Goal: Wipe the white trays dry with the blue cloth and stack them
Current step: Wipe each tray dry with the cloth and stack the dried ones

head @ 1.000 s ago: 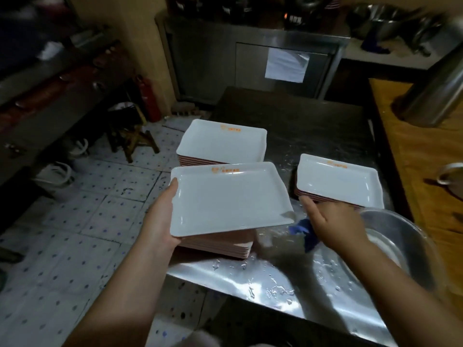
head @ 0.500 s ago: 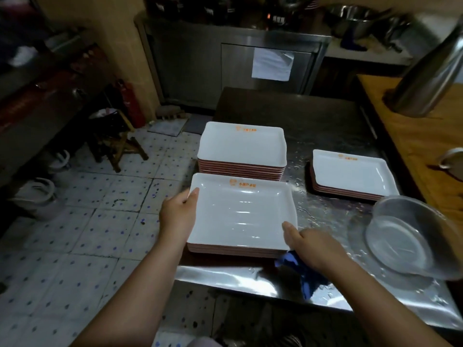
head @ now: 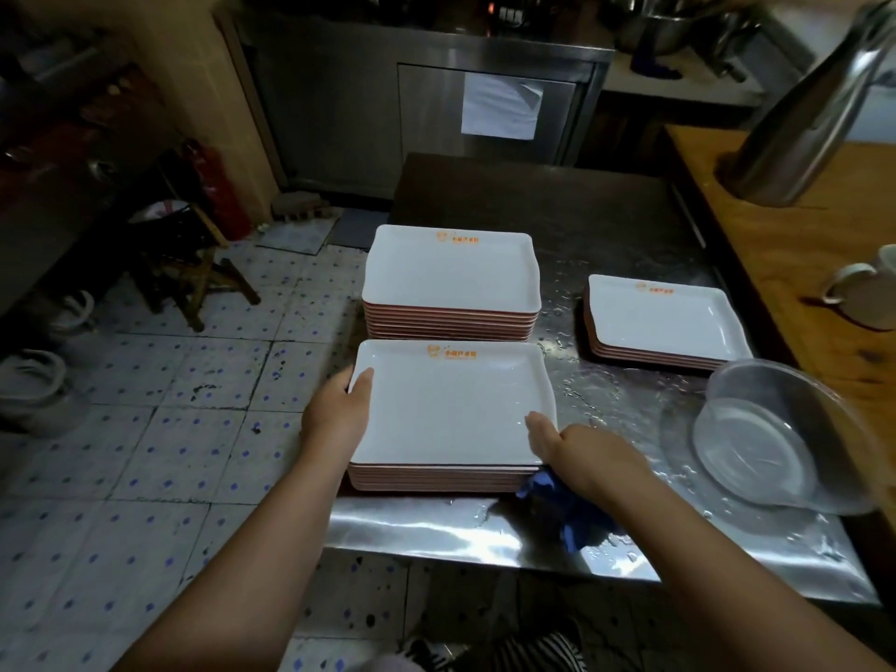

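So my left grip [head: 339,414] pinched the top tray [head: 448,405] at its left edge, right grip [head: 589,455] clutched the blue cloth [head: 565,509] at lower right; the next stack [head: 664,322] lay right of centre, nearer the right one.

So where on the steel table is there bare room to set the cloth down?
Bare steel table lies beyond the far tray stack, and along the front edge. A wet strip runs between the near stack and right stack. The clear bowl crowds the right corner.
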